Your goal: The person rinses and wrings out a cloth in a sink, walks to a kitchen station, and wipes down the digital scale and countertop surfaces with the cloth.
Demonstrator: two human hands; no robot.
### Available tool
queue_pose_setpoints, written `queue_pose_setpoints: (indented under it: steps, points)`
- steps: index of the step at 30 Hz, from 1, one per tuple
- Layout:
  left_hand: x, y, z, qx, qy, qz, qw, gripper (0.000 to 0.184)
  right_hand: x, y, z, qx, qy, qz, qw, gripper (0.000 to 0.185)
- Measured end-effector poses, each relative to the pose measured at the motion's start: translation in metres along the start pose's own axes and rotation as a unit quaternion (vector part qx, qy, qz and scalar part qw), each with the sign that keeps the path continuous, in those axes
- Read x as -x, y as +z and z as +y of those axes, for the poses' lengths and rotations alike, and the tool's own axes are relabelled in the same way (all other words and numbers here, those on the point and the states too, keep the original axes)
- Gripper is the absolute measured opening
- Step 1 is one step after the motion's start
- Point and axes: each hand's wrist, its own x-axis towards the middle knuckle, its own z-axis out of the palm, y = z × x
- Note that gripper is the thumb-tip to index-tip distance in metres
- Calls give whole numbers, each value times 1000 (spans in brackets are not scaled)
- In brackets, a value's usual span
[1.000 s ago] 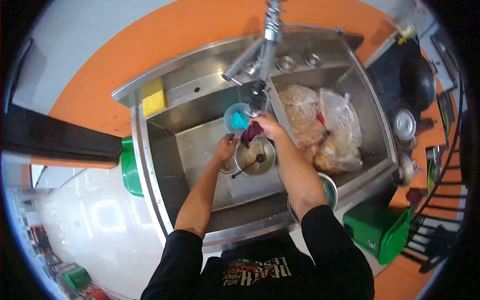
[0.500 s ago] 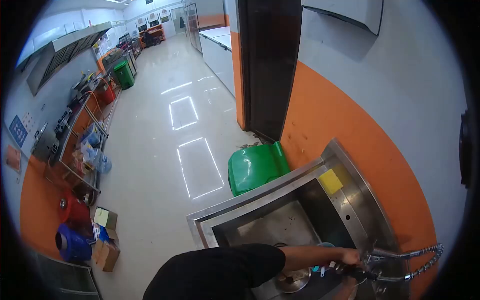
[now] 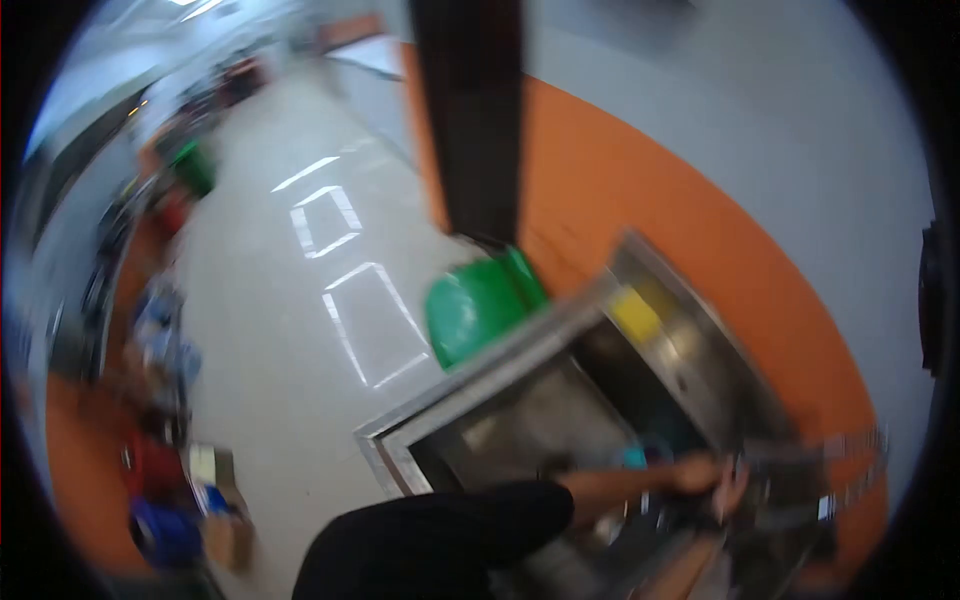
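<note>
Motion blur smears much of the head view. My left hand reaches across the sink from a black sleeve, its fingers looking curled, though what they hold is not clear. Close against it is my right hand, whose forearm comes up from the bottom edge; its fingers are too smeared to read. Both hands are beside the metal spring hose of the sink faucet, at the right side of the steel sink. A small turquoise item shows in the basin near my left wrist.
On the sink's back ledge lies a yellow sponge. Beyond the sink stands a green bin by a dark door post. Cardboard boxes and a blue container sit on the floor at left.
The view has swung, shifting the sink and bin up and left. My left hand was round the black faucet sprayer; now my right hand has come up beside it.
</note>
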Motion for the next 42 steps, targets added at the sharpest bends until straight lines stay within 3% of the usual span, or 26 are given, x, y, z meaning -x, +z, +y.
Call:
queue_pose_setpoints:
  steps: [1,2,3,4,5,6,8,9,10,11,12,14,18,19,21,23,25,28,30,32,33,37,39,40,41,42]
  points:
    - [8,-23,38,-163,-22,-129,978,33,1,-12,17,-1,15,-22,1000,18]
    - [14,-26,38,-175,19,-107,978,28,0,-23,31,-1,30,-45,999,15]
    - [27,-20,16,-198,179,-11,964,29,7,-14,27,-19,47,-38,998,20]
    - [27,-36,38,-60,-19,-101,993,28,15,9,19,-39,56,-21,997,26]
    - [10,-30,17,-247,35,-121,961,26,17,20,18,-65,57,-7,996,32]
    - [11,-37,29,29,-110,-87,990,25,22,26,24,-101,39,3,994,38]
    - [12,-27,55,162,-152,-33,974,22,31,40,69,-220,-60,-17,973,50]
    - [11,-21,41,110,-140,-21,984,21,50,43,29,-252,-13,-17,968,51]
    - [8,-12,36,155,-148,-21,976,18,60,42,-4,-98,-4,31,995,51]
    - [2,-3,25,149,-100,-27,983,18,81,25,-56,-102,146,6,984,47]
    - [2,-6,13,141,-57,-19,988,18,84,28,-54,-66,142,4,988,46]
    - [-2,-5,5,-158,-10,-15,987,20,78,33,-36,5,121,-11,993,43]
    - [-13,2,14,20,-32,-15,999,40,71,39,-60,57,120,145,980,29]
    - [-25,-5,6,-159,167,-3,973,47,64,44,-57,-17,58,179,982,29]
    - [-37,-9,11,-182,107,-23,977,48,57,46,-51,-83,19,186,979,28]
    - [-61,-18,-10,-257,164,-46,951,51,41,52,-36,-89,32,162,982,19]
    - [-87,-31,-68,-374,350,-44,858,58,27,62,-22,-92,34,149,984,14]
    - [-91,-37,-60,-501,375,-83,775,61,21,61,-20,-96,5,146,985,16]
    - [-83,-35,-52,-372,350,-78,856,48,24,60,-30,-154,25,149,976,21]
    - [-64,-26,-45,-79,39,-142,986,46,31,60,-44,-252,68,153,953,29]
    - [-53,-24,-52,120,-125,-96,980,49,31,57,-45,-233,46,127,963,39]
    - [-1,-38,-34,94,-98,-97,986,47,41,47,-56,-162,-12,67,984,36]
    - [2,-39,22,12,-161,-87,983,36,52,49,-77,-250,14,136,959,27]
    - [6,-42,64,-3,-185,-117,976,28,54,42,-82,-46,37,194,979,30]
    - [3,-48,83,-43,-223,-176,958,26,54,35,-57,-78,62,143,985,30]
    - [-1,-48,66,-81,-71,-136,985,24,49,37,0,-143,39,167,975,33]
